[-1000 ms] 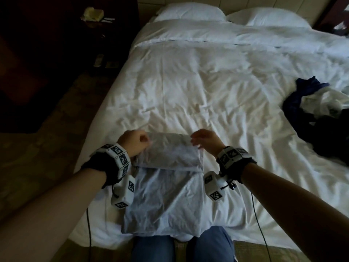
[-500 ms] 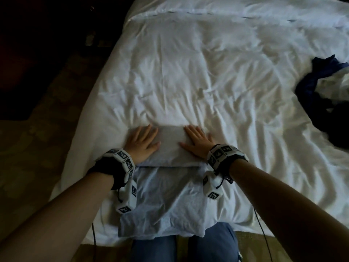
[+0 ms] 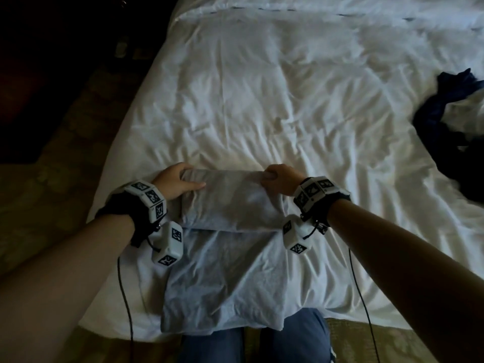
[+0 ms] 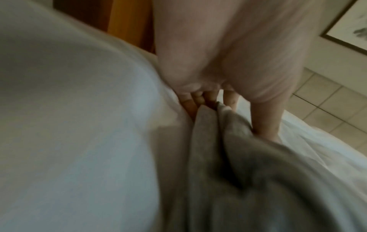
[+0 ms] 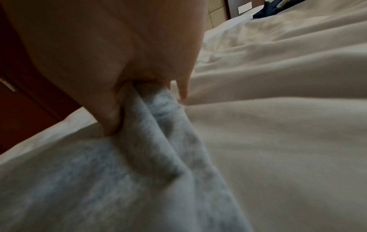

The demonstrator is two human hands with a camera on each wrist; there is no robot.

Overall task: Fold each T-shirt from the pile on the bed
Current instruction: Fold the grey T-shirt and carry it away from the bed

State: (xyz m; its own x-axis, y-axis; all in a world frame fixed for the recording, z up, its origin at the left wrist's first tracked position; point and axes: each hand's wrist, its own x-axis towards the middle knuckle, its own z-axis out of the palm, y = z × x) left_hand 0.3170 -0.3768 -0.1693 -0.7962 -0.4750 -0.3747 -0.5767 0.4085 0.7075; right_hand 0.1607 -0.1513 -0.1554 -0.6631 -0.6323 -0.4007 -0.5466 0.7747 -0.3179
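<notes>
A bedroom, likely a hotel room: a wide bed [image 3: 275, 100] made up with a white duvet fills the head view. Patterned carpet [image 3: 52, 205] lies at nine o'clock, and a framed picture [image 4: 349, 26] hangs on the wall above beige tiled panelling [image 4: 325, 106].

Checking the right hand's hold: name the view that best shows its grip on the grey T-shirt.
Right wrist: the right hand pinches a bunched fold of the grey T-shirt close up. Head shows it small, at the far right corner. Left wrist misses it.
</notes>
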